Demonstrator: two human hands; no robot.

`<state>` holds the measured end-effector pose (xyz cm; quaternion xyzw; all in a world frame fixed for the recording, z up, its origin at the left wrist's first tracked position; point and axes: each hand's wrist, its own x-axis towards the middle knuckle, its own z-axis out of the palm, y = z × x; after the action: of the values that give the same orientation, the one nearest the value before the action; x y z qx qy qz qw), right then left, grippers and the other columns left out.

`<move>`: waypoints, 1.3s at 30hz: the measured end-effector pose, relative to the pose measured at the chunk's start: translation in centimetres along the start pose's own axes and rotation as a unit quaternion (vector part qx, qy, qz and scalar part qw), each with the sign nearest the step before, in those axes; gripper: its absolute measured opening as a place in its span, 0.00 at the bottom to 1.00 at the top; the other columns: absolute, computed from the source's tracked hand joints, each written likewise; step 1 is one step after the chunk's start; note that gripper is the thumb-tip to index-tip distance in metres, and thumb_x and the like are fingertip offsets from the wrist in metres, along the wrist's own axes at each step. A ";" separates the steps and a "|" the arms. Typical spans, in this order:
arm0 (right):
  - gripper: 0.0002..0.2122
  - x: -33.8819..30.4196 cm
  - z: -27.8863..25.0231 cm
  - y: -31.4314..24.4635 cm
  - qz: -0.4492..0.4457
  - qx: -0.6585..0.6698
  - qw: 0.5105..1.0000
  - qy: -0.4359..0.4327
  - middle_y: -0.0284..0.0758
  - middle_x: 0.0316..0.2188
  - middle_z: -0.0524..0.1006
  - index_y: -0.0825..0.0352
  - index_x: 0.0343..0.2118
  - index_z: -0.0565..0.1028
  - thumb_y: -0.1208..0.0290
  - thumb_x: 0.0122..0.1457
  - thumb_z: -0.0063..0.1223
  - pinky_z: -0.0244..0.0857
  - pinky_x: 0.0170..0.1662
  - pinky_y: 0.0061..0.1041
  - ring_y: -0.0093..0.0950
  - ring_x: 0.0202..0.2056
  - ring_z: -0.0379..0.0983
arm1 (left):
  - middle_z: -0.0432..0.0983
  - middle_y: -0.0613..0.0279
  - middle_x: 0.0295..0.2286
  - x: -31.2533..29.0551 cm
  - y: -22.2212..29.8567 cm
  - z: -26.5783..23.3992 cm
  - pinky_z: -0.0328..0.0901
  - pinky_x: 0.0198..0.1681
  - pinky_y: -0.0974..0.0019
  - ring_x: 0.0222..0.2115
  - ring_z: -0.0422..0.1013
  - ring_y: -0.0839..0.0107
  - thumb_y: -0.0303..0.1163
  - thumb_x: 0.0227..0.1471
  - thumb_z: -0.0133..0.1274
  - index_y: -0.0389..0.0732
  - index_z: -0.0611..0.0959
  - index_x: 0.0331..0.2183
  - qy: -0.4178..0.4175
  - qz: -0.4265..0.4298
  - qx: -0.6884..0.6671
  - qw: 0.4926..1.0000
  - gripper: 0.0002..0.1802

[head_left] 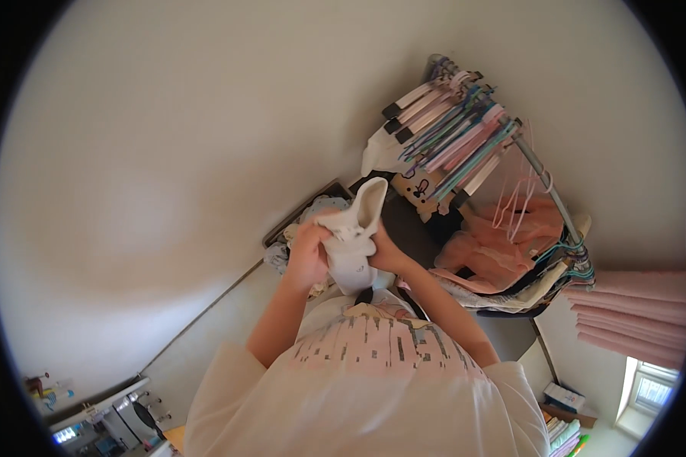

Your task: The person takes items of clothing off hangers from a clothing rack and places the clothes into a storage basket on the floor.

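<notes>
In front of my chest I hold up a white item (351, 263) with both hands. It has a rounded lower end with a small dark mark, and a folded or hollow flap sticks up at its top; I cannot tell its exact kind. My left hand (308, 251) is closed on its left side, with the thumb bent over the front. On the opposite side my right hand (387, 253) grips it, its fingers partly hidden behind the item. Just beyond my hands, a tray-like container (286, 234) with crumpled clothes (324, 207) stands along the wall.
Many coloured hangers (465, 141) hang on a metal clothes rack (545, 175) at the far right. Pink clothing (503, 240) lies beneath them, beside a cushion with an animal face (421, 190). A pink curtain (633, 312) hangs at the right; shelving (114, 419) stands lower left.
</notes>
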<state>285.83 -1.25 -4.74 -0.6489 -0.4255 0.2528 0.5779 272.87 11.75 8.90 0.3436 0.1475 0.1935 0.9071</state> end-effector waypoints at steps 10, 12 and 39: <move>0.21 3.4 1.5 2.3 0.233 -0.104 0.965 -0.054 0.43 0.45 0.75 0.62 0.53 0.67 0.74 0.55 0.53 0.68 0.45 0.28 0.35 0.41 0.74 | 0.74 0.47 0.37 3.5 -1.0 -17.8 0.63 0.47 0.57 0.41 0.70 0.57 0.25 0.50 0.40 0.32 0.75 0.42 0.129 0.049 0.567 0.812 0.17; 0.19 0.1 -0.5 4.5 0.236 -0.081 0.967 -0.042 0.43 0.43 0.76 0.64 0.51 0.68 0.71 0.55 0.54 0.68 0.44 0.27 0.32 0.41 0.75 | 0.73 0.41 0.40 3.3 -6.0 -25.8 0.62 0.49 0.53 0.44 0.68 0.47 0.31 0.51 0.44 0.34 0.72 0.48 0.100 0.026 0.744 0.660 0.22; 0.13 -14.2 -30.4 -1.2 0.305 -0.217 0.727 0.576 0.43 0.27 0.77 0.71 0.39 0.72 0.66 0.59 0.48 0.66 0.35 0.34 0.39 0.31 0.74 | 0.61 0.42 0.49 16.3 -24.5 20.2 0.58 0.51 0.51 0.50 0.61 0.46 0.33 0.43 0.62 0.33 0.59 0.55 -0.216 0.300 0.661 0.653 0.41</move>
<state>303.22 -29.51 0.27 -0.8724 0.1665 -0.1066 0.4470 301.47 -9.20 4.64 0.9097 -0.0755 0.2271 0.3392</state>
